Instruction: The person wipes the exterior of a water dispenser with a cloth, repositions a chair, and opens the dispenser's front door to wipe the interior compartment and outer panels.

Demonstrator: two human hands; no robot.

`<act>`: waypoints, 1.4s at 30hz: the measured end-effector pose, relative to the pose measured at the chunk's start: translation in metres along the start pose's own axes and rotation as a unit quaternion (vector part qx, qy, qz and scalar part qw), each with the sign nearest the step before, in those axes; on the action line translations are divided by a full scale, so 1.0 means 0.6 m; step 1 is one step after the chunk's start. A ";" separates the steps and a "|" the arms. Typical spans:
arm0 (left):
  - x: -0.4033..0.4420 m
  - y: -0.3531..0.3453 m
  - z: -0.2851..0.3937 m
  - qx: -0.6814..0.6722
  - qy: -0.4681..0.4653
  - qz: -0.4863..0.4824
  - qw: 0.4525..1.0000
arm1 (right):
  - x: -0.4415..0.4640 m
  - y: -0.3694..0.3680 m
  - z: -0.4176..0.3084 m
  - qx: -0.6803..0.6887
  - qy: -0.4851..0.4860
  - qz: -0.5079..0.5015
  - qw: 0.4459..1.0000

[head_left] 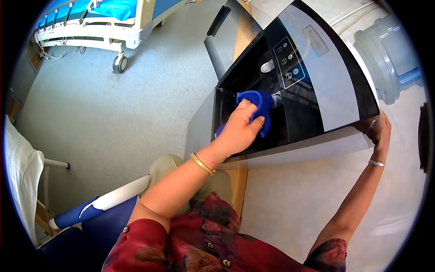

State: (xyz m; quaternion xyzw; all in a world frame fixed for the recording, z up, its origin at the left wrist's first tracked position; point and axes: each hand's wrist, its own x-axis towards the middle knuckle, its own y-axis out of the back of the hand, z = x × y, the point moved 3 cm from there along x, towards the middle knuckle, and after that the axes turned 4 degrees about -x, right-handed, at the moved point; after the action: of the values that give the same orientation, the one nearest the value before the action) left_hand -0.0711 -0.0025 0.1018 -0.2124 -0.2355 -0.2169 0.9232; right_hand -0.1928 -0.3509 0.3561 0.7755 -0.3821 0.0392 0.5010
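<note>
The left hand (242, 129) pinches a bunched blue cloth (265, 113) between thumb and fingers, inside the dark dispensing recess (280, 129) of a water dispenser (333, 86). The right hand (384, 129) rests against the dispenser's upper corner, on the side of the water bottle (389, 54); whether its fingers are spread or pressed together, I cannot tell.

To work the cloth well in this recess, it makes sense to keep it gathered thickly under the fingertips, so that no loose fold catches on the nearer tap (276, 100). Light, even pressure suits the taps, while the fingertips can push a cloth edge into the corners around them. The knuckles should stay off the control panel (286, 63), where a stray touch might press a button. The right hand is well placed to steady the dispenser, provided it braces without pulling. The door (244, 20) stands swung open beside the recess, and the wrist should avoid leaning on it.

The cloth lies just beyond the left fingertips and partly under them, close beside the nearer tap; the other tap (268, 66) is a little farther from the person. The right hand is well apart from the cloth, with the dispenser's broad front between them.
</note>
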 end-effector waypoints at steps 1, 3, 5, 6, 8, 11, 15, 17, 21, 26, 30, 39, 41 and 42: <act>0.002 -0.002 -0.003 -0.001 0.001 0.000 1.000 | -0.003 -0.004 -0.005 0.016 -0.004 0.003 1.000; 0.000 -0.012 -0.001 0.140 -0.118 -0.072 0.980 | -0.008 -0.006 -0.005 0.031 -0.012 0.004 0.999; 0.003 -0.011 0.003 0.155 -0.105 -0.076 0.979 | -0.006 -0.004 -0.006 0.001 -0.005 -0.008 1.000; 0.005 -0.009 0.007 0.171 -0.095 -0.081 0.977 | -0.009 -0.006 -0.007 0.002 -0.007 -0.006 1.000; 0.000 -0.008 0.005 0.165 -0.081 -0.079 0.980 | -0.015 -0.010 -0.015 0.043 -0.011 -0.001 0.999; -0.013 -0.001 -0.018 0.118 -0.040 -0.034 0.992 | -0.006 -0.006 -0.002 0.039 -0.012 -0.002 0.999; -0.048 0.031 -0.093 0.220 0.037 -0.077 0.972 | -0.006 -0.008 -0.008 0.036 0.007 -0.002 0.999; -0.044 0.040 -0.105 0.119 0.123 -0.027 0.985 | -0.017 -0.012 -0.022 0.040 -0.010 0.007 0.999; -0.005 0.023 -0.093 -0.119 0.209 0.039 0.970 | -0.026 -0.013 -0.034 0.033 -0.033 0.020 0.999; 0.060 0.000 -0.055 0.104 -0.050 -0.014 0.993 | -0.023 -0.015 -0.032 0.027 0.012 0.015 0.999; 0.061 0.009 -0.076 0.091 0.009 -0.049 0.995 | -0.028 -0.015 -0.034 0.038 -0.005 0.013 0.999; -0.021 0.012 -0.128 0.060 0.106 0.008 0.993 | -0.023 -0.016 -0.028 0.030 -0.018 0.002 0.999; -0.013 0.015 -0.113 -0.160 0.177 0.091 0.967 | -0.020 -0.016 -0.024 0.057 0.016 -0.004 0.998; -0.008 0.011 -0.098 -0.161 0.176 0.091 0.967 | -0.022 -0.015 -0.026 0.057 0.017 -0.002 0.998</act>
State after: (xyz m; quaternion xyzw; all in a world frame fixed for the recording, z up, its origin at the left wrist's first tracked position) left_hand -0.0513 -0.0251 0.0504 -0.3376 -0.0108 -0.2011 0.9195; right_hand -0.1916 -0.3292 0.3513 0.8029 -0.3689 0.0728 0.4627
